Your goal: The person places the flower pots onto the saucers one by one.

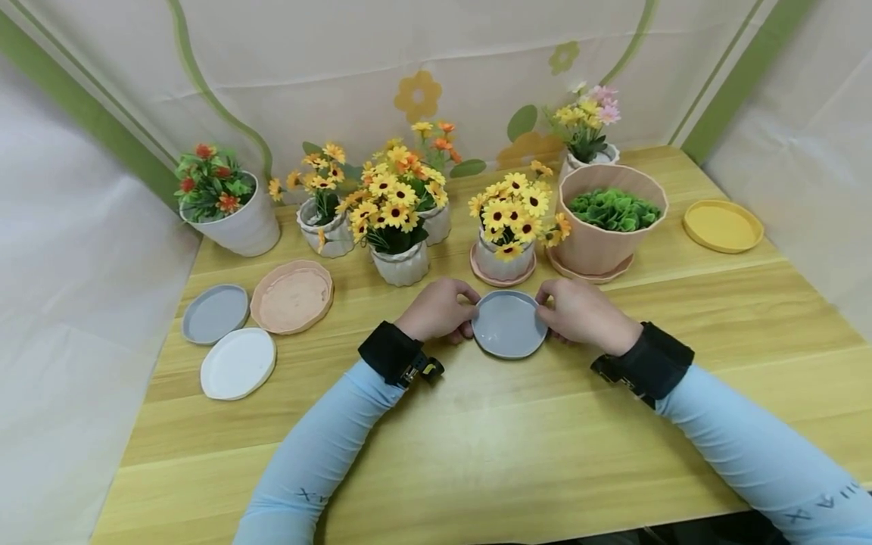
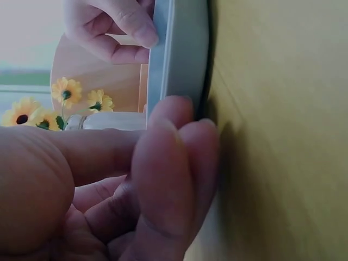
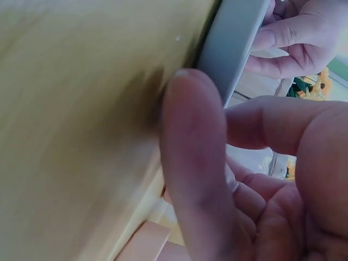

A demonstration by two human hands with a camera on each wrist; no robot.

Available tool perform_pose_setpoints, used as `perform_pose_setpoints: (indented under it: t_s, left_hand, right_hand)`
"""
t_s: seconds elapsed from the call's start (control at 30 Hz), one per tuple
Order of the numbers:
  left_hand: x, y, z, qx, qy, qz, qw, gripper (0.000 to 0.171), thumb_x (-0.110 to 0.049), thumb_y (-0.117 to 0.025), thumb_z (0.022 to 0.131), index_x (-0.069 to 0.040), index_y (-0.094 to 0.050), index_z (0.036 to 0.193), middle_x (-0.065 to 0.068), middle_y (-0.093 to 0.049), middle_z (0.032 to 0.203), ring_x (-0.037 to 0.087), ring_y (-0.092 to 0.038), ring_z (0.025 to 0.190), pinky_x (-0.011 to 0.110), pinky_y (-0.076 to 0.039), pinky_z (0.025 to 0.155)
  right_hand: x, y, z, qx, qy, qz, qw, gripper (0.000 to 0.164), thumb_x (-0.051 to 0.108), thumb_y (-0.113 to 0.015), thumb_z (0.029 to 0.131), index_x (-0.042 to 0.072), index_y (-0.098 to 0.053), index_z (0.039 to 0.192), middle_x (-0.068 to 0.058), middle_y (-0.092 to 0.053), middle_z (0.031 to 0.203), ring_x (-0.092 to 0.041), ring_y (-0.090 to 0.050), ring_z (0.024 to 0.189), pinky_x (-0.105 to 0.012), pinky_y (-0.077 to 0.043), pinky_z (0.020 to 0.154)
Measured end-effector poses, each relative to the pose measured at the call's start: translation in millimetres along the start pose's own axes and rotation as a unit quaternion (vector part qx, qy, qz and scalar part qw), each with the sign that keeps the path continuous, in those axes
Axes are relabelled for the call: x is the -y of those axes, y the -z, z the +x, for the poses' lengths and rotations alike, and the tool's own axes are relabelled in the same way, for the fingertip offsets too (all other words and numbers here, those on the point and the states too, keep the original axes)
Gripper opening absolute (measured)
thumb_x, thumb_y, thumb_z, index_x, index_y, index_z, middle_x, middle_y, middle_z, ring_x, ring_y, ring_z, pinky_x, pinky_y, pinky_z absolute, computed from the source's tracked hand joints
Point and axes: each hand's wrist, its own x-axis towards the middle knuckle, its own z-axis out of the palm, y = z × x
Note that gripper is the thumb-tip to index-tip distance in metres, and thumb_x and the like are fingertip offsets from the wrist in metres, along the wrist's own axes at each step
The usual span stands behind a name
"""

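A round grey plant saucer [image 1: 509,325] lies on or just above the wooden table in front of the pots, its raised rim seen edge-on in both wrist views. My left hand [image 1: 439,309] pinches its left rim between thumb and fingers. At the opposite rim, my right hand [image 1: 587,312] pinches it the same way. Just behind the saucer, a white pot [image 1: 502,257] of yellow daisies stands on a pink saucer [image 1: 534,270]. Behind my right hand is a large pink pot [image 1: 591,242] with green leaves, on another pink saucer [image 1: 556,265].
At the left lie a second grey saucer [image 1: 215,313], a pink saucer [image 1: 293,297] and a white saucer [image 1: 238,363]. A yellow saucer [image 1: 724,225] lies far right. Several potted flowers line the back, including a white pot [image 1: 241,219] with red blooms, before a fabric backdrop [image 1: 306,53].
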Motion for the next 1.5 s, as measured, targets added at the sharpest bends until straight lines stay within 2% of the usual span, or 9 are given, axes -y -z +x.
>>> perform_pose_setpoints:
  t_s: [0.37, 0.53, 0.77, 0.93, 1.07, 1.17, 1.27, 1.37, 1.5]
  left_hand:
    - [6.8, 3.4, 0.2, -0.018, -0.022, 0.018, 0.9994, 0.019, -0.012, -0.063, 0.095, -0.006, -0.069, 0.113, 0.008, -0.068, 0.071, 0.017, -0.061, 0.052, 0.026, -0.054, 0.049]
    - [6.7, 4.8, 1.1, -0.021, -0.021, 0.019, 0.9994, 0.019, -0.012, -0.063, 0.095, -0.007, -0.069, 0.112, 0.008, -0.069, 0.072, 0.016, -0.059, 0.051, 0.026, -0.052, 0.048]
    - [8.0, 6.9, 3.9, -0.036, -0.025, 0.030, 0.9986, 0.021, -0.013, -0.061, 0.098, -0.010, -0.070, 0.116, 0.007, -0.067, 0.070, 0.016, -0.058, 0.048, 0.026, -0.051, 0.046]
    - [10.9, 8.5, 5.2, -0.039, -0.029, 0.039, 0.9981, 0.022, -0.015, -0.061, 0.098, -0.010, -0.071, 0.118, 0.006, -0.067, 0.069, 0.016, -0.058, 0.048, 0.027, -0.051, 0.046]
    - [13.3, 9.1, 3.2, -0.035, -0.029, 0.043, 0.9980, 0.023, -0.016, -0.062, 0.097, -0.010, -0.071, 0.117, 0.004, -0.068, 0.069, 0.016, -0.059, 0.049, 0.027, -0.052, 0.047]
    - [15.0, 7.9, -0.3, -0.031, -0.031, 0.041, 0.9982, 0.022, -0.016, -0.063, 0.097, -0.011, -0.072, 0.117, 0.004, -0.068, 0.070, 0.017, -0.059, 0.050, 0.027, -0.052, 0.048]
    - [16.2, 5.1, -4.1, -0.025, -0.035, 0.035, 0.9985, 0.022, -0.016, -0.063, 0.097, -0.011, -0.072, 0.116, 0.004, -0.068, 0.070, 0.017, -0.058, 0.050, 0.028, -0.052, 0.048]
    - [16.9, 1.6, -7.6, -0.018, -0.040, 0.030, 0.9986, 0.023, -0.017, -0.063, 0.097, -0.011, -0.071, 0.117, 0.004, -0.068, 0.070, 0.016, -0.058, 0.050, 0.027, -0.052, 0.048]
    - [16.5, -2.1, -10.8, -0.009, -0.041, 0.030, 0.9987, 0.024, -0.017, -0.063, 0.096, -0.012, -0.071, 0.118, 0.003, -0.068, 0.069, 0.015, -0.058, 0.050, 0.027, -0.051, 0.048]
  right_hand:
    - [2, 19, -11, -0.010, 0.056, -0.030, 0.998, 0.021, 0.014, -0.060, 0.096, -0.001, -0.071, 0.105, 0.006, -0.057, 0.054, -0.011, -0.054, 0.046, -0.030, -0.045, 0.053]
    - [5, 63, -32, -0.017, 0.053, 0.019, 0.998, 0.023, 0.015, -0.059, 0.100, -0.003, -0.070, 0.108, 0.002, -0.063, 0.061, -0.013, -0.061, 0.050, -0.029, -0.053, 0.050]
    - [-21, 144, -42, -0.136, -0.013, 0.086, 0.987, 0.036, 0.028, -0.058, 0.102, -0.006, -0.067, 0.111, -0.008, -0.068, 0.070, -0.021, -0.066, 0.056, -0.030, -0.056, 0.050]
    - [-61, 196, -7, -0.152, -0.070, 0.066, 0.984, 0.047, 0.036, -0.051, 0.104, -0.007, -0.060, 0.122, -0.005, -0.069, 0.074, -0.021, -0.067, 0.060, -0.028, -0.056, 0.053]
    - [-93, 218, 44, -0.089, -0.092, 0.047, 0.991, 0.054, 0.032, -0.043, 0.107, -0.014, -0.048, 0.134, -0.005, -0.070, 0.078, -0.018, -0.069, 0.064, -0.031, -0.059, 0.057]
    - [-114, 223, 83, -0.003, -0.100, 0.089, 0.991, 0.061, 0.030, -0.038, 0.108, -0.017, -0.029, 0.146, -0.005, -0.072, 0.082, -0.017, -0.071, 0.069, -0.032, -0.060, 0.064]
    - [-129, 221, 111, 0.058, -0.114, 0.150, 0.980, 0.067, 0.030, -0.035, 0.108, -0.013, -0.009, 0.152, -0.003, -0.072, 0.084, -0.015, -0.071, 0.073, -0.034, -0.060, 0.071]
    - [-139, 216, 126, 0.086, -0.128, 0.187, 0.970, 0.072, 0.035, -0.034, 0.108, -0.008, 0.001, 0.153, 0.000, -0.071, 0.084, -0.013, -0.071, 0.075, -0.032, -0.060, 0.072]
    - [-147, 211, 136, 0.110, -0.131, 0.192, 0.966, 0.074, 0.037, -0.035, 0.107, -0.008, 0.000, 0.153, 0.000, -0.070, 0.085, -0.012, -0.068, 0.074, -0.030, -0.059, 0.071]
